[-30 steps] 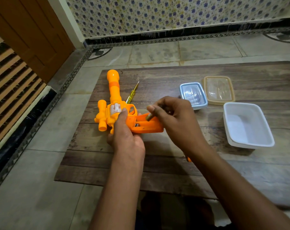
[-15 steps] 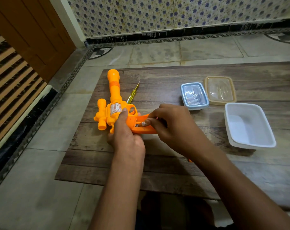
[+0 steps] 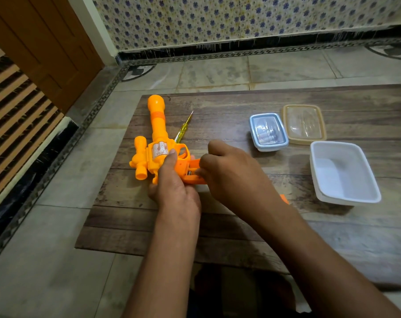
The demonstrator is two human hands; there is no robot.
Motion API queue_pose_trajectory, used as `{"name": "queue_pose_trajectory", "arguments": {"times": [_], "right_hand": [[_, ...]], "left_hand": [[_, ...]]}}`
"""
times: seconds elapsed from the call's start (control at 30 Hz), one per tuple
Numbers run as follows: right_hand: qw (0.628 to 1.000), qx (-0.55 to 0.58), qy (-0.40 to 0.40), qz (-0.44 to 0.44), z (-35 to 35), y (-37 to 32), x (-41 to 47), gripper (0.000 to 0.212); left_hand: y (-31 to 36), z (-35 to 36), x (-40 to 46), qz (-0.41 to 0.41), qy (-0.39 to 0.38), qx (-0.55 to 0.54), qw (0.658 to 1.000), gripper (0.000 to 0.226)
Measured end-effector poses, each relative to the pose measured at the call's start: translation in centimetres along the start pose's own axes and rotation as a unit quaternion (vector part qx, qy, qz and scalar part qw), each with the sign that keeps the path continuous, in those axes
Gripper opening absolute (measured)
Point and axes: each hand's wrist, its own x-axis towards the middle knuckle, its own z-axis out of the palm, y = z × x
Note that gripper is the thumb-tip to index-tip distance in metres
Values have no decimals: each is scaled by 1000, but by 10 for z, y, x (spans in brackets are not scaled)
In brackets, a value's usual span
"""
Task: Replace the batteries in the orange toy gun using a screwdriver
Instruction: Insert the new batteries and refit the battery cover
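- Left hand (image 3: pixel 172 189) grips toy gun (image 3: pixel 159 145), fingers curled round its body.
- Right hand (image 3: pixel 231 171) covers the handle; fingertips hidden, cannot tell.
- Screwdriver (image 3: pixel 183 129) lies beside the barrel.

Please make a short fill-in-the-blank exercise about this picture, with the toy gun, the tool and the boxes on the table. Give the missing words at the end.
1. The left hand grips the orange toy gun on the wooden ____.
2. The yellow screwdriver lies on the table, just to the ____ of the gun's barrel.
3. The white container has no ____ on it.
4. The blue-lidded box sits directly beside a box with a ____ lid.

Missing words: table; right; lid; beige
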Motion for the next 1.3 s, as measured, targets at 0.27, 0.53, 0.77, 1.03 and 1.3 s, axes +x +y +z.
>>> {"name": "queue_pose_trajectory", "arguments": {"times": [0.27, 0.53, 0.77, 1.03, 1.3], "right_hand": [[954, 149, 21, 260, -19, 8, 3, 35], [772, 410, -151, 462, -18, 15, 3, 57], [821, 311, -119, 463, -5, 10, 3, 41], [850, 276, -120, 432, -13, 11, 1, 53], [763, 480, -44, 430, -28, 31, 0, 40]], "left_hand": [[5, 4, -8, 5, 5, -16, 1000, 51], [7, 4, -8, -3, 6, -24, 1000, 48], [4, 3, -4, 3, 20, -18, 1000, 51], [7, 3, -6, -9, 11, -16, 1000, 49], [10, 2, -10, -10, 16, -14, 1000, 49]]}}
